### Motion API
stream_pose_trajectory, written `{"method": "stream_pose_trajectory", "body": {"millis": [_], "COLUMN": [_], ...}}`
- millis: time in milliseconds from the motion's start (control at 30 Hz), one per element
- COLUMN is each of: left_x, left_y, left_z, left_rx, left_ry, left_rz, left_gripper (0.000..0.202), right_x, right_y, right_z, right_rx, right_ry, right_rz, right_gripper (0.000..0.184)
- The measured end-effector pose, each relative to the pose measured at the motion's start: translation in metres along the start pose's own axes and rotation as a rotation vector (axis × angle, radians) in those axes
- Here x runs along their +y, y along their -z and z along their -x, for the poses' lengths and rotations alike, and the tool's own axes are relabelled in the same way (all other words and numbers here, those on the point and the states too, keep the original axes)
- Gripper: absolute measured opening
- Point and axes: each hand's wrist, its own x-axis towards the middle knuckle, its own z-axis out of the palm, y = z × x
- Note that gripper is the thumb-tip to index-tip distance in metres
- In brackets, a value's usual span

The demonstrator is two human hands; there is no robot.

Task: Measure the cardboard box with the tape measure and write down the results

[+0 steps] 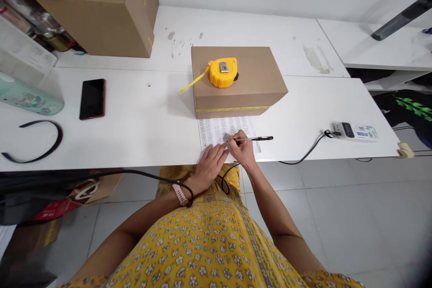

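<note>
grasped a pen (pixel 263 138) in the right hand (pixel 243 149), rested the left hand (pixel 209 166) unclenched on a paper sheet (pixel 218 128), at the near edge of the table (pixel 151 117)

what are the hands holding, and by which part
The right hand grips a pen near its writing end; the left hand holds nothing, its fingers resting on the paper.

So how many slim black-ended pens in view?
1: the slim black-ended pen held in the right hand, over the white paper sheet with dark rows of marks. Others could be hidden behind the brown cardboard box.
</note>
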Motion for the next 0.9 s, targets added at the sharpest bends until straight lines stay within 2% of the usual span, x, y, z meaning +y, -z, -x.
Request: {"method": "stream_pose_trajectory", "body": {"millis": [267, 500, 700, 900], "left_x": [0.0003, -0.0008, -0.0008, 0.0001], "left_y": [0.0014, 0.0025, 0.0040, 0.0053], "left_z": [0.0000, 0.0002, 0.0003, -0.0005], "left_rx": [0.018, -0.023, 0.013, -0.014], "left_ry": [0.002, 0.002, -0.001, 0.016], "left_rz": [-0.004, 0.031, 0.035, 0.055], "left_gripper": [0.046, 0.047, 0.046, 0.047], "right_x": [0.0015, 0.0011, 0.0026, 0.0038], "right_y": [-0.0003, -0.0006, 0.0000, -0.0002], "right_z": [-0.0003, -0.0010, -0.0016, -0.0007], "right_rx": [0.030, 0.024, 0.076, 0.058], "right_ry": [0.007, 0.008, 0.026, 0.023], "right_rz": [0.030, 0.024, 0.014, 0.036], "right_gripper": [0.031, 0.031, 0.030, 0.032]}}
